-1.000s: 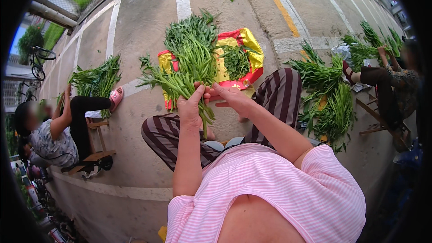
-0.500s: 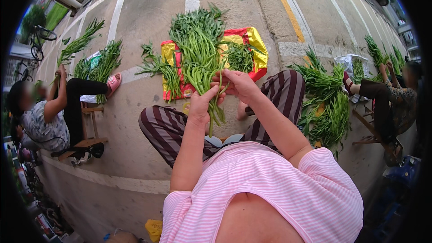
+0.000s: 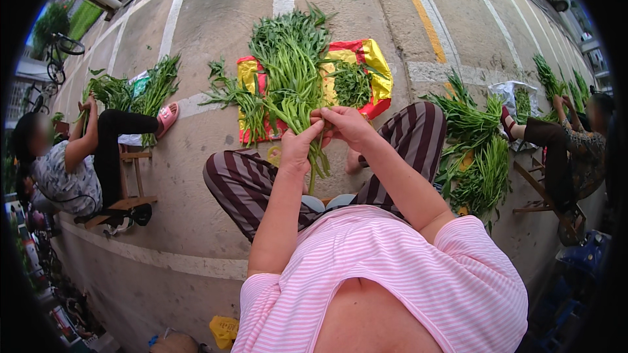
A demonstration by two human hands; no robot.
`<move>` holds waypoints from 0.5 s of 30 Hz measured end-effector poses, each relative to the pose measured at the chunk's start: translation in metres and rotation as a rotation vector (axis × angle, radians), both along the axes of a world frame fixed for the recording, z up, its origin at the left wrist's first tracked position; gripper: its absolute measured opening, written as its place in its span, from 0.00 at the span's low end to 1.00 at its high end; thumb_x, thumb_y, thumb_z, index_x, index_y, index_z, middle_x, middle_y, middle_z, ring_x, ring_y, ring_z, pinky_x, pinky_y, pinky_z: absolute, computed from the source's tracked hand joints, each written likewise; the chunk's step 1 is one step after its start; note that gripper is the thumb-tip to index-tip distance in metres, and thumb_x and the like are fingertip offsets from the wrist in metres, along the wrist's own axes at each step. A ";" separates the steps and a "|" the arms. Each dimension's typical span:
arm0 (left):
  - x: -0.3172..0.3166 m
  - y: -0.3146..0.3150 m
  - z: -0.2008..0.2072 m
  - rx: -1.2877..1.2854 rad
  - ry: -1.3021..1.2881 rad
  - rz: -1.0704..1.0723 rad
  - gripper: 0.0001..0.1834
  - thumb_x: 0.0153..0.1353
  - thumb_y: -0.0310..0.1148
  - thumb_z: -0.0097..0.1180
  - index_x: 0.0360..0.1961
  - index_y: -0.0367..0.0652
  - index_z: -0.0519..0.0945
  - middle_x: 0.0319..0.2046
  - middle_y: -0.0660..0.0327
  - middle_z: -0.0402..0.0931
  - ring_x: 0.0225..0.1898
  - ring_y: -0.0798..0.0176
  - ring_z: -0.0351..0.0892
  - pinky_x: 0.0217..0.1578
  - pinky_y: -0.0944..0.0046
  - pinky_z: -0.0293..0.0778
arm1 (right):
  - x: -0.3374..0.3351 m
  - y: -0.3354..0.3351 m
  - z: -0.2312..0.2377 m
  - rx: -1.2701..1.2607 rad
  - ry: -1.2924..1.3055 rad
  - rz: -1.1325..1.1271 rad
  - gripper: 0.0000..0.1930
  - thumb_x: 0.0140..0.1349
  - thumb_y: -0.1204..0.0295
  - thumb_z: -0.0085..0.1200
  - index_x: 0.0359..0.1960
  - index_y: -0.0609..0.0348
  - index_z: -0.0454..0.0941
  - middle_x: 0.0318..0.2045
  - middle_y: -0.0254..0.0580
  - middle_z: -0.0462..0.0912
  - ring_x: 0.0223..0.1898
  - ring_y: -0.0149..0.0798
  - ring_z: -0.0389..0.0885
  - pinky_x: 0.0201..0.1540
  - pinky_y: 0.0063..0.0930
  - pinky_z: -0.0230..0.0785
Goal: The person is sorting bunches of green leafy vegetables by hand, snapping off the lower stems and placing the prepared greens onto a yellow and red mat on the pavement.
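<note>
A large bunch of leafy greens with long pale stems, looking like water spinach (image 3: 291,68), stretches away from me with its leaves at the far end. My left hand (image 3: 299,148) is closed around the stem ends, and some stems hang below it. Close beside it, my right hand (image 3: 345,127) pinches at the stems with thumb and fingers; its fingertips are partly hidden. Under the bunch lies a red and gold plastic sheet (image 3: 377,59). On this sheet are a pile of loose leaves (image 3: 352,84) to the right and a smaller bunch of greens (image 3: 246,106) to the left.
A person (image 3: 62,163) sits on a wooden stool at the left, handling greens. Another person (image 3: 582,137) sits at the right. Heaps of greens (image 3: 481,170) lie right of my knee. A yellow bag (image 3: 224,331) is behind me on the concrete ground (image 3: 216,26).
My hands stay together at the stems with only a small shift of the fingers. At the left, the other person's raised bunch has come down lower.
</note>
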State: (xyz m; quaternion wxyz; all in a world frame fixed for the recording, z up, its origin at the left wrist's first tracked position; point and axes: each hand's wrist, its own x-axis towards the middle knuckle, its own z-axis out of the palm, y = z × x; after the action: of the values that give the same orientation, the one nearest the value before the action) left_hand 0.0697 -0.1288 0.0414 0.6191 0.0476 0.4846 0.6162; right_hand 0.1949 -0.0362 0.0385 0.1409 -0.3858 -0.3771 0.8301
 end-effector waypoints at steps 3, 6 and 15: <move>-0.001 -0.004 0.002 -0.010 -0.028 -0.041 0.09 0.57 0.25 0.62 0.39 0.38 0.79 0.32 0.57 0.82 0.27 0.64 0.83 0.28 0.69 0.80 | -0.001 0.004 -0.003 0.003 -0.011 -0.155 0.16 0.68 0.61 0.49 0.47 0.62 0.78 0.40 0.38 0.83 0.39 0.32 0.83 0.40 0.26 0.77; -0.002 -0.010 0.003 -0.026 -0.037 -0.082 0.10 0.57 0.25 0.62 0.40 0.38 0.78 0.33 0.57 0.82 0.29 0.64 0.83 0.28 0.68 0.81 | 0.004 0.012 0.000 0.031 0.008 -0.245 0.15 0.68 0.63 0.49 0.46 0.63 0.78 0.42 0.40 0.82 0.45 0.34 0.82 0.45 0.29 0.77; 0.002 -0.012 0.001 0.011 -0.035 -0.047 0.09 0.56 0.23 0.62 0.39 0.39 0.79 0.31 0.58 0.82 0.27 0.67 0.82 0.27 0.70 0.79 | 0.007 0.015 0.006 -0.084 0.111 -0.151 0.18 0.70 0.61 0.46 0.49 0.66 0.74 0.45 0.45 0.81 0.46 0.37 0.81 0.51 0.33 0.76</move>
State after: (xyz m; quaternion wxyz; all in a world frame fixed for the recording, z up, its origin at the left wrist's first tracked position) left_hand 0.0715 -0.1407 0.0421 0.6414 0.0519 0.4691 0.6049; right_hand 0.2020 -0.0207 0.0447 0.2073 -0.3719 -0.3035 0.8524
